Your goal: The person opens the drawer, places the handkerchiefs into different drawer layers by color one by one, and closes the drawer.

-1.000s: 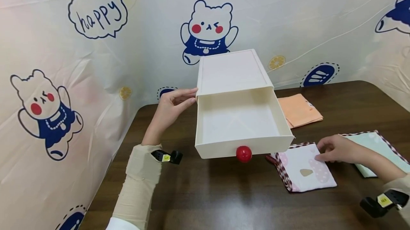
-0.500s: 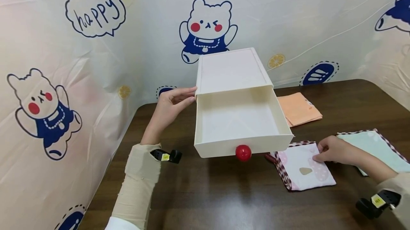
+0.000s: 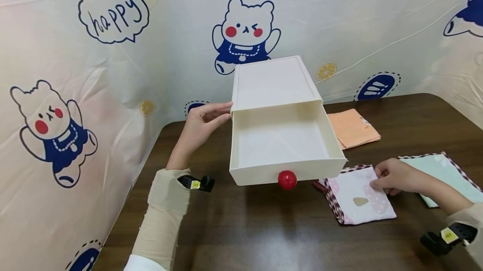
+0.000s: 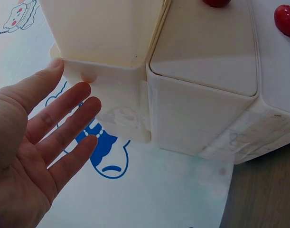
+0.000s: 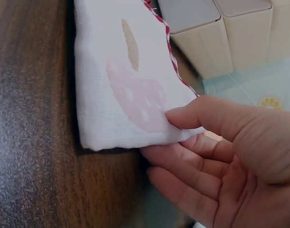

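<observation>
A white drawer box (image 3: pixel 275 82) stands on the table with its top drawer (image 3: pixel 256 175) pulled out. The drawer's inside is bare, and a red round knob (image 3: pixel 287 180) is on its front. My left hand (image 3: pixel 200 126) rests its fingertips at the box's left front edge. In the left wrist view, the thumb touches that edge while the other fingers (image 4: pixel 71 123) stay extended. At the right, my right hand (image 3: pixel 400 176) pinches the right edge of a folded white handkerchief (image 3: pixel 362 197). Its thumb (image 5: pixel 182 115) lies on top of the cloth, with fingers underneath.
A folded orange cloth (image 3: pixel 354 128) lies behind the handkerchief, beside the box. Right of my right hand is a mint green cloth (image 3: pixel 447 172) with a checked border. The dark wooden table (image 3: pixel 264 237) ends at a printed curtain (image 3: pixel 181 53).
Both hands keep their places at the box edge and the handkerchief. The right hand's lower fingers show slightly more beneath the cloth's edge; the view shifts a little.
</observation>
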Demonstrator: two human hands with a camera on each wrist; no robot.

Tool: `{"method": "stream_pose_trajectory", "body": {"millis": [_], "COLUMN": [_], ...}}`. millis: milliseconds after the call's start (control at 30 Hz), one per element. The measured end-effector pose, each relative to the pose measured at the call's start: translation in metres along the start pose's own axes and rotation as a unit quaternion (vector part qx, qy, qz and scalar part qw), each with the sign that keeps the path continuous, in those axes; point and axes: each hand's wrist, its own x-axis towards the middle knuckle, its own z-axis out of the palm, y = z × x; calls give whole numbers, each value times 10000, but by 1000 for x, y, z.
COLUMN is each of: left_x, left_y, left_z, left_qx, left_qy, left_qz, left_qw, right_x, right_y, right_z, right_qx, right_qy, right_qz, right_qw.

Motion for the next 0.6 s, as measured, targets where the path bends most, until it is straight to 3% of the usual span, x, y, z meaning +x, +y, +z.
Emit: {"method": "stream_pose_trajectory", "body": {"millis": [600], "left_x": [0], "left_y": [1], "left_z": [0], "left_qx": [-18], "left_qy": [-8], "left_qz": [-5], "left_qw": [10000], "right_x": [-6], "right_y": [4], "right_z": [-6], "right_qx": [611], "right_qy": [-247], "right_qz": [-256], "right_qw": [9975]}}
